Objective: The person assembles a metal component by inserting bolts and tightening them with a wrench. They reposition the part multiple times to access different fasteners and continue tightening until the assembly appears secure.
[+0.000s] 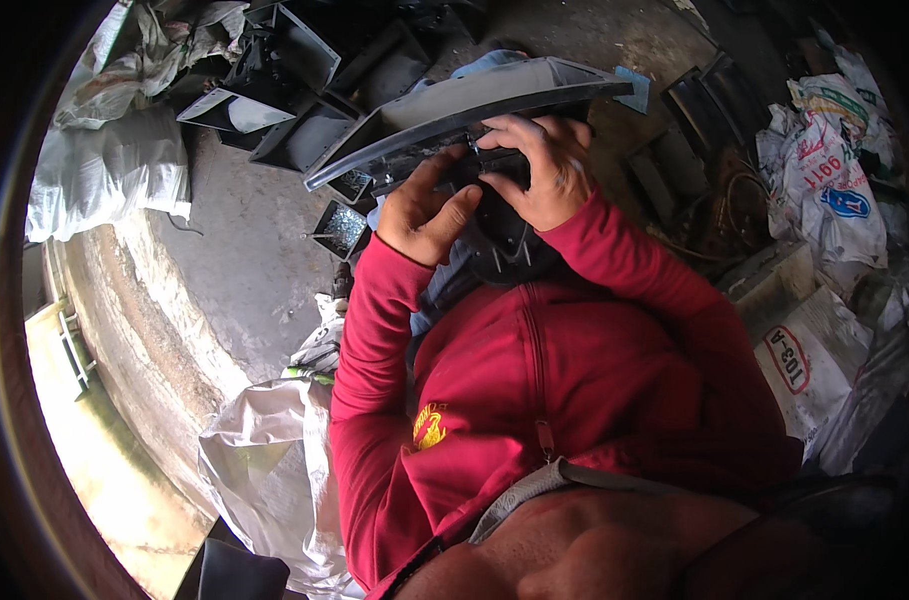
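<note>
A large dark tray-shaped panel (454, 122), pale inside, is tilted in front of my body, with its long black rim towards me. My left hand (424, 212) touches the shadowed fittings under that rim. Its index finger reaches forward and its thumb stands apart; the other fingers are partly hidden. My right hand (546, 168) curls at the rim, thumb and fingertips closing around a small part by a shiny bolt-like piece (474, 145). What the fingertips hold is too dark to make out. Below the hands is a black rounded piece (506, 240).
A small box of shiny metal bits (342, 230) sits on the grey floor left of my hands. Several dark trays (309, 130) are piled at the far left. White sacks lie left (114, 180) and right (824, 170). Dark curved parts (714, 105) stand at the far right.
</note>
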{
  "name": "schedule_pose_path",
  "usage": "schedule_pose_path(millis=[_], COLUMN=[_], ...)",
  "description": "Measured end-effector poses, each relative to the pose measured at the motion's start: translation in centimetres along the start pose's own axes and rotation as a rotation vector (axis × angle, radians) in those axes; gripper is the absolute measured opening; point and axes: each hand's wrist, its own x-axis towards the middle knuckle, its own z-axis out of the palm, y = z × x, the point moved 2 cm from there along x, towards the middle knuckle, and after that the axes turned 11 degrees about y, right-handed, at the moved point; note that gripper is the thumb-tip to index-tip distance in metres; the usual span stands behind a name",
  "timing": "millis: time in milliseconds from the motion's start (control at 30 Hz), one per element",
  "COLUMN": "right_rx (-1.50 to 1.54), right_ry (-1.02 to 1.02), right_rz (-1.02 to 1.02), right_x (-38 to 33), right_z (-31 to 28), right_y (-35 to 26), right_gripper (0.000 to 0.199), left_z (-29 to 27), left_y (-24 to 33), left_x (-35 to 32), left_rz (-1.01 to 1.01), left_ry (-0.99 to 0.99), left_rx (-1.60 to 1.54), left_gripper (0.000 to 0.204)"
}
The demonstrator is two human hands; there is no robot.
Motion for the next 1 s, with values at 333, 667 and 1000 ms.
schedule_pose_path(millis=[333, 667, 1000], right_rx=[0.005, -0.019, -0.005], right_ry=[-0.010, 0.002, 0.026], right_rz=[-0.009, -0.018, -0.016], right_x=[0.1, 0.3, 0.2], right_z=[0.2, 0.2, 0.3], right_y=[0.2, 0.0, 0.1], right_gripper=[0.070, 0.070, 0.072], left_z=[1.1, 1.6, 1.8], left_y=[-2.0, -2.6, -1.3], left_x=[0.6, 1.0, 0.0], left_rz=[0.243, 0.430, 0.582], left_ry=[0.046, 0.118, 0.290], left_rx=[0.037, 0.178, 0.536], left_gripper=[0.058, 0.066, 0.062])
